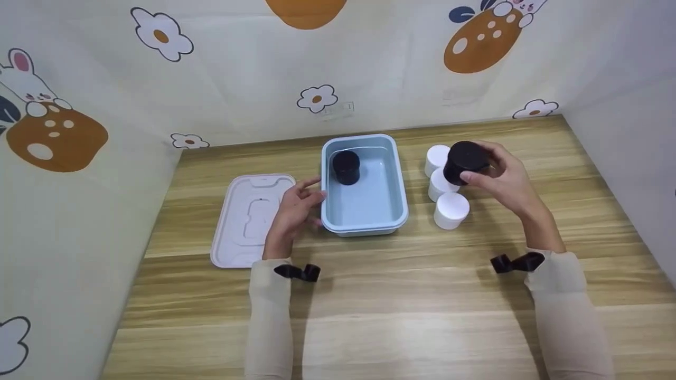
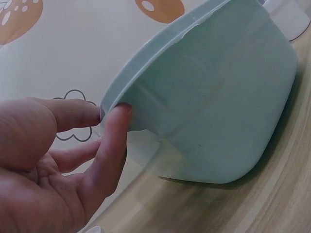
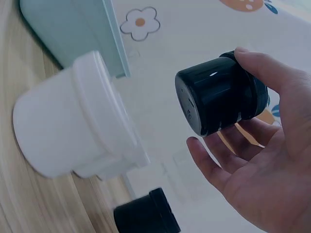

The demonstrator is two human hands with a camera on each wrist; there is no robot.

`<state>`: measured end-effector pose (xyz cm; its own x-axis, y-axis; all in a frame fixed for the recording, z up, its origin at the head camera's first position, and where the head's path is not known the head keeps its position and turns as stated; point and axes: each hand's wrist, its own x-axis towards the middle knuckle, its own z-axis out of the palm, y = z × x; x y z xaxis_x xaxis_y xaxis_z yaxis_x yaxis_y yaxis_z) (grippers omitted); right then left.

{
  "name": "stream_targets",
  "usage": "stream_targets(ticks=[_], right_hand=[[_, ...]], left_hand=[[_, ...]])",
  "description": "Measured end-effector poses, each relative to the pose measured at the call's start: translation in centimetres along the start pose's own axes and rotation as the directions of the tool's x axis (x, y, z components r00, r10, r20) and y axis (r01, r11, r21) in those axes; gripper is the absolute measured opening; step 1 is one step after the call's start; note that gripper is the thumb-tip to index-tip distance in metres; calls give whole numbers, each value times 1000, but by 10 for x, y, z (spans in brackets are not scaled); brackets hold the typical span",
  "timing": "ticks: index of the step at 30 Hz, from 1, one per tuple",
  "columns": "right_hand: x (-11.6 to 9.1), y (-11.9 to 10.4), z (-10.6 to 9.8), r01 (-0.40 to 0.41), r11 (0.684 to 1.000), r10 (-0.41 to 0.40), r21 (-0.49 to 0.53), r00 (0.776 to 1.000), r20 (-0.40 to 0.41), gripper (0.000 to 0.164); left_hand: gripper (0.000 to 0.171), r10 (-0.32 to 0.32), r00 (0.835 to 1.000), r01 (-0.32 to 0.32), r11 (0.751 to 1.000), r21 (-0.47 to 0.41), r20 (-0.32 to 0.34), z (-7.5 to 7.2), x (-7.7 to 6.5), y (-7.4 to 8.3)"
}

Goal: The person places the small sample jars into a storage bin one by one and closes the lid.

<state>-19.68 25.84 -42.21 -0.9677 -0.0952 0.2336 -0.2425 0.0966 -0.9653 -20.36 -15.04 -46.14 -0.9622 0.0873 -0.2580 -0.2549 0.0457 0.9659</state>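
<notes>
A lidded black jar (image 1: pixel 465 161) is raised off the tabletop (image 1: pixel 412 316), roughly upright, in front of the white jars from the head view. The right grip (image 1: pixel 507 182), a bare hand, is clasped about it: thumb on the near side at its lid, fingers round the other side. In the right wrist view the jar's base, bearing small markings, faces the camera; the lid hides whatever is inside.

Close by stand three white jars (image 1: pixel 451 208) with white tops, in a slightly bent row running away from the person, their contents out of sight. The right wrist view also shows another black jar (image 3: pixel 146 213) beyond the white ones on the side away from the box, partly cut off by the frame.

To the left of the white jars is a light blue box (image 1: pixel 369 206), open at the top. Inside, a black container (image 1: pixel 346 168) stands upright in the far left part, near the wall; the pale blue floor shows in front of and to the right of it. The left grip (image 1: pixel 296 206) pinches the box's left rim lightly between thumb and finger.

Further left, a whitish lid (image 1: pixel 245 232) with moulded ridges lies flat, partly covered by the left hand and forearm. Behind everything hangs a wall covering (image 1: pixel 243 84) printed with flowers, oranges and rabbits.
</notes>
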Motion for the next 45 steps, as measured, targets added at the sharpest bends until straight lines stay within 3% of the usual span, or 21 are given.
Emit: stream_targets(ticks=[5,14,22,28,38,45], right_hand=[[-2,-3,16,22,1000,-23,8,999,46,59],[-6,-13,36,27,993,-17,-116,996,92,65],[-8,-21,57,11,999,-5,-48,993,117,70],[-10,-33,69,37,997,-30,-71,995,92,70],[3,-66,94,-43,999,44,-6,989,139,63],[21,-79,121,-81,991,104,-107,968,227,69]], left_hand=[[50,-16,1000,16,1000,23,-6,0,1,-1],[48,-27,1000,27,999,28,-9,-1,-1,-1],[48,-33,999,33,999,-11,-9,-2,-2,-3],[49,-21,1000,21,1000,-19,8,-1,-1,-1],[50,1,1000,0,999,-34,18,0,-2,-5],[49,-2,1000,2,999,-46,6,0,0,-3]])
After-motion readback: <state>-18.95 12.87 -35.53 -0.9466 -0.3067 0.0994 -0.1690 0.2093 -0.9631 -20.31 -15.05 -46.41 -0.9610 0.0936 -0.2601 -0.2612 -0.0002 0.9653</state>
